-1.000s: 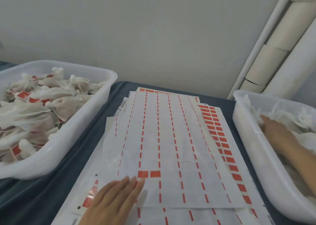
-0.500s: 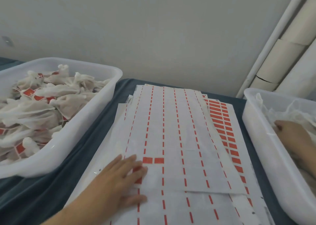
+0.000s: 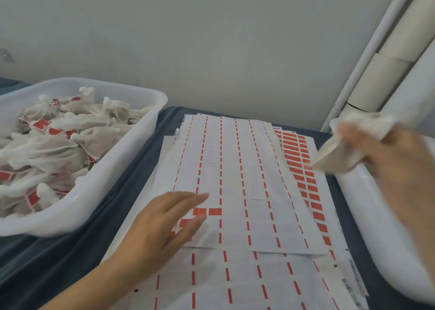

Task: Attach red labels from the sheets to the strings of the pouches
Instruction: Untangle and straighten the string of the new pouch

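Observation:
A stack of white label sheets (image 3: 247, 192) lies on the dark cloth in the middle. Most of the top sheet is peeled; a few red labels (image 3: 207, 212) remain near its lower left. A sheet underneath shows full columns of red labels (image 3: 306, 175) at its right edge. My left hand (image 3: 164, 222) rests on the top sheet with fingers spread, its fingertips beside the remaining labels. My right hand (image 3: 395, 159), blurred, holds a white mesh pouch (image 3: 341, 151) above the right bin's rim.
A white plastic bin (image 3: 113, 168) on the left holds several pouches with red labels. Another white bin (image 3: 376, 239) stands at the right edge. Cardboard tubes (image 3: 388, 71) and a white pipe lean in the back right corner against the wall.
My right hand has come up out of the right bin with a pouch in it and moved left. My left hand has slid forward along the top sheet to the remaining labels.

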`<act>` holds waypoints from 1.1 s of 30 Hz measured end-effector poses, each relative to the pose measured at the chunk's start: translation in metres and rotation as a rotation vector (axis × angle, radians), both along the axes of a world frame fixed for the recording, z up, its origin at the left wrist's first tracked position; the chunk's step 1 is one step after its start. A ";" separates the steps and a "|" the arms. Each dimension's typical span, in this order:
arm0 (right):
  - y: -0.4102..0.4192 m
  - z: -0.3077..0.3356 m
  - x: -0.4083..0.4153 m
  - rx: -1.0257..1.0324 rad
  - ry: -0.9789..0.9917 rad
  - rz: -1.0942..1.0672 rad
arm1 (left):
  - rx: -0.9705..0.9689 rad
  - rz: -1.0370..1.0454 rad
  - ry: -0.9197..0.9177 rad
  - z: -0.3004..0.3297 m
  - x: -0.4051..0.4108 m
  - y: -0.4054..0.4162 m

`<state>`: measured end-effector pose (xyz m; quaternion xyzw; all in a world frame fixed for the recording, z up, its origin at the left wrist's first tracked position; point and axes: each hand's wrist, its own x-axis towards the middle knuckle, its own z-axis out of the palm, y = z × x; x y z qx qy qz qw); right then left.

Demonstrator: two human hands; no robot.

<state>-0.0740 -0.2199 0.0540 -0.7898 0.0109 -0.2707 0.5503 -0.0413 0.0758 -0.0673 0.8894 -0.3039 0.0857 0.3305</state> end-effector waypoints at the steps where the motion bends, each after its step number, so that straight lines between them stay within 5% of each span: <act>1: 0.025 -0.009 -0.003 0.028 0.073 0.136 | -0.110 0.001 0.068 0.008 0.001 -0.007; 3: 0.069 -0.041 -0.007 0.057 0.178 0.252 | -0.336 -0.089 0.193 0.022 0.004 -0.027; 7: 0.106 -0.094 0.003 -0.103 0.367 0.067 | -0.489 -0.174 0.366 0.024 0.007 -0.054; 15: 0.107 -0.117 0.005 -0.059 0.291 0.063 | -0.723 -0.062 0.426 0.000 0.008 -0.057; 18: 0.100 -0.113 0.003 0.131 0.321 0.187 | -0.791 0.007 0.450 -0.002 0.009 -0.056; 23: 0.090 -0.113 0.006 0.478 0.284 0.146 | -0.764 0.073 0.462 -0.006 0.008 -0.055; 28: 0.090 -0.113 0.004 0.300 0.192 0.009 | -0.781 0.009 0.499 -0.005 0.006 -0.054; 33: 0.099 -0.111 -0.001 0.194 0.129 0.151 | -0.441 -0.131 0.223 -0.003 0.003 -0.059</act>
